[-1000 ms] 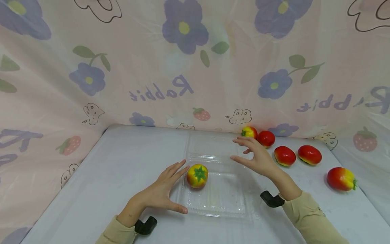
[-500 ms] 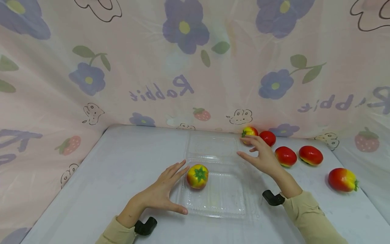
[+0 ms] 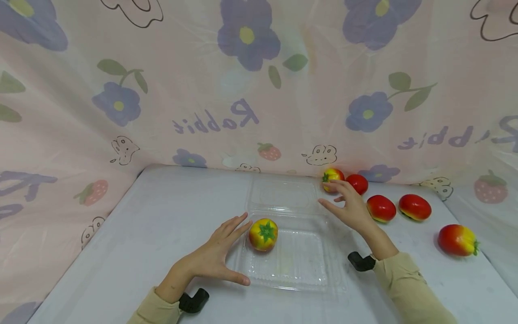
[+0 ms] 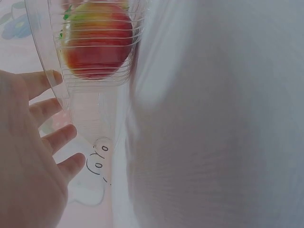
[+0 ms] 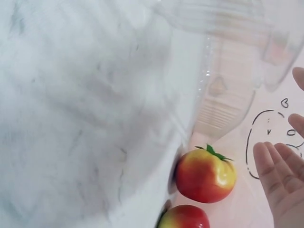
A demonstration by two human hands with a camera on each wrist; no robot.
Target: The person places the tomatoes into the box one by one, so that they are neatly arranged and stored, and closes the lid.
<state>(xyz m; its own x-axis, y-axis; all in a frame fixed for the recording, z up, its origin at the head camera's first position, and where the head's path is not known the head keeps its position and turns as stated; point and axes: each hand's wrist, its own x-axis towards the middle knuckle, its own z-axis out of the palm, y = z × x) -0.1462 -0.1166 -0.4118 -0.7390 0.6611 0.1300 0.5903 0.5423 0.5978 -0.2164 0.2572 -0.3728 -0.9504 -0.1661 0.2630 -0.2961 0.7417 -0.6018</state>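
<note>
A clear plastic clamshell box lies with its lid folded back on the white table. In its left back corner sits a red-and-yellow fruit with a green star-shaped calyx. My left hand is spread at the box's left side; in the left wrist view its fingertips are at the box rim, with the fruit seen through the wall. My right hand hovers right of the lid, fingers apart and holding nothing. Nearest behind it is a similar fruit, partly covered by the fingers.
Several more red fruits lie to the right: one by the back, two further forward, and one near the right edge. A printed cloth hangs behind and beside the table.
My right hand has shifted slightly right, away from the lid and closer to the back fruit. The left hand and the fruit in the box stay in place.
</note>
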